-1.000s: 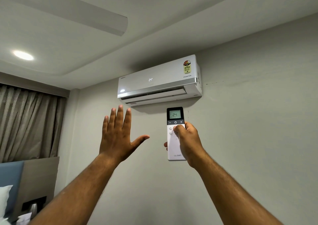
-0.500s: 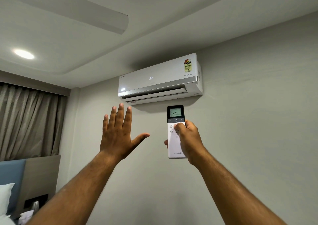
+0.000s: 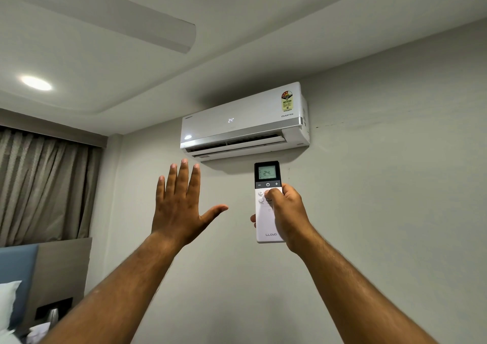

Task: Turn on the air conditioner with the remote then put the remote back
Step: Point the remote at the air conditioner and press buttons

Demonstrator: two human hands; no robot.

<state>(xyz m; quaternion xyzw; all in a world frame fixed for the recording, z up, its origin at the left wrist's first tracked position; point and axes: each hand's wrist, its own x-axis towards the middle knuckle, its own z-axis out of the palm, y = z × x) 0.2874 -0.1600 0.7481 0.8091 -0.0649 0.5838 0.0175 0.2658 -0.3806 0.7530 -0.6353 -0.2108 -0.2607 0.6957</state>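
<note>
A white air conditioner (image 3: 242,122) hangs high on the wall; its front shows 24 and its lower flap stands open. Just below it my right hand (image 3: 287,217) grips a white remote (image 3: 266,175) held upright, thumb resting on the buttons under the power key. The remote's dark top has a lit screen reading 24. My left hand (image 3: 179,201) is raised to the left of the remote, palm toward the unit, fingers spread and holding nothing.
A ceiling fan blade (image 3: 126,19) reaches in from the upper left, with a round ceiling light (image 3: 36,83) beside it. Curtains (image 3: 44,188) hang at the left. A bed headboard (image 3: 52,272), a white pillow (image 3: 9,301) and a wall socket panel (image 3: 54,310) sit at the lower left.
Both hands and the remote have stayed almost still, shifting only slightly with the view. The air conditioner's flap has opened a little further.
</note>
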